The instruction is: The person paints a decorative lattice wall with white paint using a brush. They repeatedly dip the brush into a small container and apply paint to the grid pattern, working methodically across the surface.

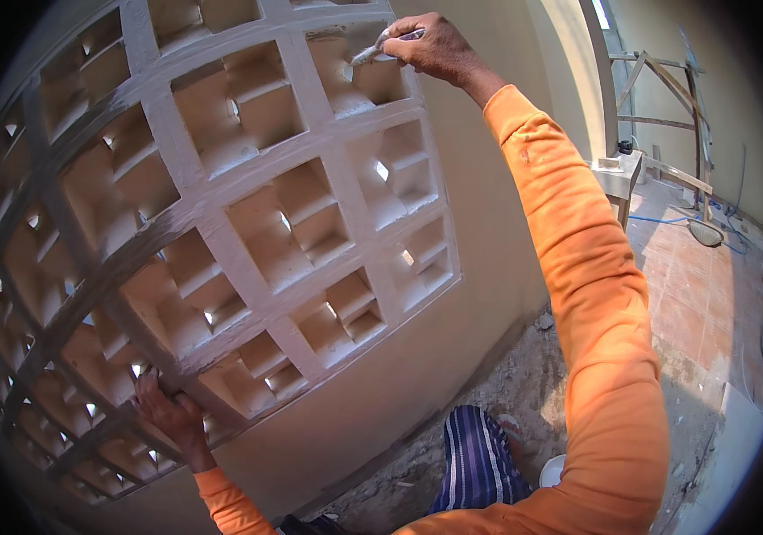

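Observation:
In my raised right hand (431,47) is a small paintbrush (369,53), its pale, paint-coated bristles inside an upper opening of a ventilation-block screen (221,175). The square openings have stepped inner ledges and small gaps that let light through. Whitish paint coats the ribs on the right part of the screen, while ribs at the left (87,294) look grey and bare. Lower down, my left hand (170,414) grips a grey rib near the screen's bottom edge, fingers hooked at an opening. Part of its grip is in shadow.
A plain beige wall (488,221) surrounds the screen. Below me are rough, debris-strewn ground (394,491) and a white bucket (552,470), partly hidden by my right arm. At the right stand a pale ledge (615,177) and a wooden frame (669,93); a blue hose (662,219) crosses the tiled floor.

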